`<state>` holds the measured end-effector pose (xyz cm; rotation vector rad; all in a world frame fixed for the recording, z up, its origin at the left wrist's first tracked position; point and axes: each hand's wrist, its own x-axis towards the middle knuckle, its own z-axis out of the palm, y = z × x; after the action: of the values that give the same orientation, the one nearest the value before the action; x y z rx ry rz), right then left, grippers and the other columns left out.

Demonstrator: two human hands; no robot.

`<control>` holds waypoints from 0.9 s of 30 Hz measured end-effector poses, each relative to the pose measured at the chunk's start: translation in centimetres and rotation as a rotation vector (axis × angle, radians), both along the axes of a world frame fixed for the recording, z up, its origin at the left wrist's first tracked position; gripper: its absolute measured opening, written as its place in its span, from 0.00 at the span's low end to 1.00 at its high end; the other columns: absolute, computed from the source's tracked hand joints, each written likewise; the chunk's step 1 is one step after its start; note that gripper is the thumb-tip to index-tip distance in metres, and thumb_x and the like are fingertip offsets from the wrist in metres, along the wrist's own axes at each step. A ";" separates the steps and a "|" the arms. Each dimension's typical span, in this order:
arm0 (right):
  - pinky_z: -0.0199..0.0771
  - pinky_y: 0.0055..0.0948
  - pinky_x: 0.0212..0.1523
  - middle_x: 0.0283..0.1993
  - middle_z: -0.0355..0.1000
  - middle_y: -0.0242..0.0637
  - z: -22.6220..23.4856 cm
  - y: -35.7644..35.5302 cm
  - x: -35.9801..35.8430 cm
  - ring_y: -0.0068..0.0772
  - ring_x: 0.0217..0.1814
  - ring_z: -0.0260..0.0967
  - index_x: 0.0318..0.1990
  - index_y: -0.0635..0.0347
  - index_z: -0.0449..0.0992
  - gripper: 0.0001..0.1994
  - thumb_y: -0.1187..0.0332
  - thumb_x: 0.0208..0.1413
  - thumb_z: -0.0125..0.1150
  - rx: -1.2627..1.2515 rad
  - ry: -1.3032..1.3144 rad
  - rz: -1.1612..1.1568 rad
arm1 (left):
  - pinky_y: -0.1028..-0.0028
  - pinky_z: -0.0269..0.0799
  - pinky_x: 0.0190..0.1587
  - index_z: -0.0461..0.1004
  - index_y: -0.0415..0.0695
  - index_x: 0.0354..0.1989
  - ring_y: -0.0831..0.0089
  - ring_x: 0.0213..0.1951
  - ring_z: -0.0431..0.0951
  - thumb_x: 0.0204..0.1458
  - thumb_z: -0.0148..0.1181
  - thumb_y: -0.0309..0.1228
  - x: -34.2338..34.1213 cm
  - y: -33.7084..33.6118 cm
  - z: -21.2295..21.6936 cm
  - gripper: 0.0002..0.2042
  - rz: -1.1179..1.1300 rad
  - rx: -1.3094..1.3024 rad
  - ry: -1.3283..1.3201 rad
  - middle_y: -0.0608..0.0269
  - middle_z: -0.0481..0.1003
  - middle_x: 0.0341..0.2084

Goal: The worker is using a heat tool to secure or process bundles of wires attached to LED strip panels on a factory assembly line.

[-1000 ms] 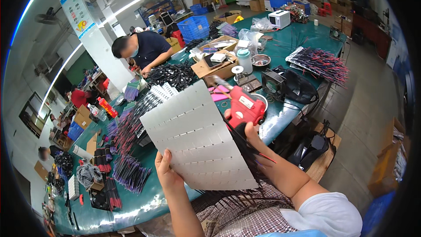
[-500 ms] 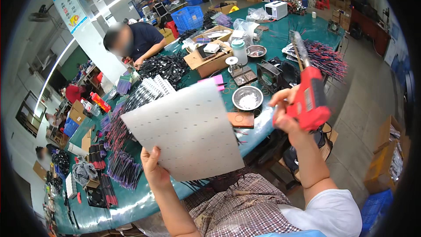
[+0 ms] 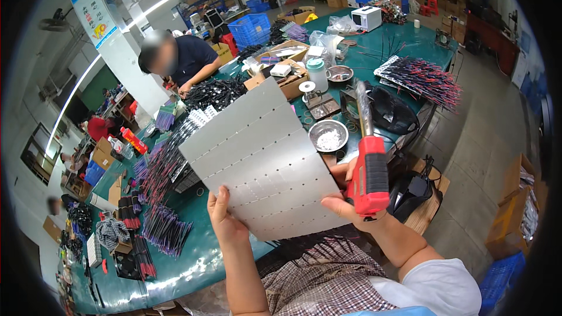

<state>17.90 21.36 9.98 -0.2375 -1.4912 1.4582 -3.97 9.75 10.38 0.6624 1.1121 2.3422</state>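
Left hand [image 3: 225, 222] pinches grey sheet [image 3: 263, 161] at its lower-left corner, tilted up for viewing over the table [image 3: 193, 257] edge. Right hand [image 3: 351, 199] steadies the right edge while gripping red tool [image 3: 367, 175], tip upward, clear of sheet.

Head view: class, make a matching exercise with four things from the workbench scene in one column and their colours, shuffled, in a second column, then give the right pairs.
Things:
1. Power tool in the right hand
2. Perforated sheet held by the left hand
3. Crate
4. Table

Colours:
A. blue
B. green
C. red
D. grey

Pairs: 1-C, 2-D, 3-A, 4-B
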 end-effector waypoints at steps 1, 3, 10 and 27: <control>0.70 0.33 0.51 0.44 0.74 0.45 0.5 0.3 0.2 0.33 0.48 0.71 0.37 0.58 0.61 0.23 0.81 0.39 0.73 0.027 0.003 -0.057 | 0.70 0.73 0.48 0.72 0.40 0.47 0.72 0.44 0.77 0.55 0.59 0.33 0.2 0.6 0.1 0.14 -0.048 0.003 0.021 0.61 0.77 0.42; 0.71 0.32 0.45 0.42 0.74 0.44 1.5 1.3 1.2 0.31 0.45 0.72 0.37 0.57 0.62 0.23 0.80 0.39 0.73 0.056 -0.047 -0.163 | 0.71 0.72 0.50 0.72 0.41 0.48 0.72 0.45 0.77 0.56 0.58 0.33 0.9 1.8 1.1 0.13 -0.110 -0.052 0.030 0.62 0.77 0.42; 0.71 0.31 0.45 0.40 0.70 0.37 7.9 10.0 5.1 0.28 0.42 0.70 0.39 0.55 0.62 0.21 0.79 0.43 0.70 0.370 0.160 -0.655 | 0.73 0.68 0.50 0.66 0.37 0.58 0.72 0.49 0.74 0.58 0.54 0.27 0.0 3.1 1.0 0.19 -0.254 -0.299 0.293 0.58 0.70 0.54; 0.72 0.43 0.40 0.40 0.72 0.45 -4.3 44.0 12.3 0.52 0.42 0.71 0.46 0.56 0.66 0.20 0.79 0.43 0.58 1.136 -1.549 -0.963 | 0.79 0.70 0.37 0.75 0.37 0.44 0.75 0.34 0.79 0.55 0.57 0.26 -5.6 -5.6 -6.7 0.10 -0.064 -0.841 0.187 0.59 0.78 0.39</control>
<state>30.24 65.40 5.73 -1.2776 -2.4714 -0.7492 -9.61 4.18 3.69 0.5693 1.9344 1.5409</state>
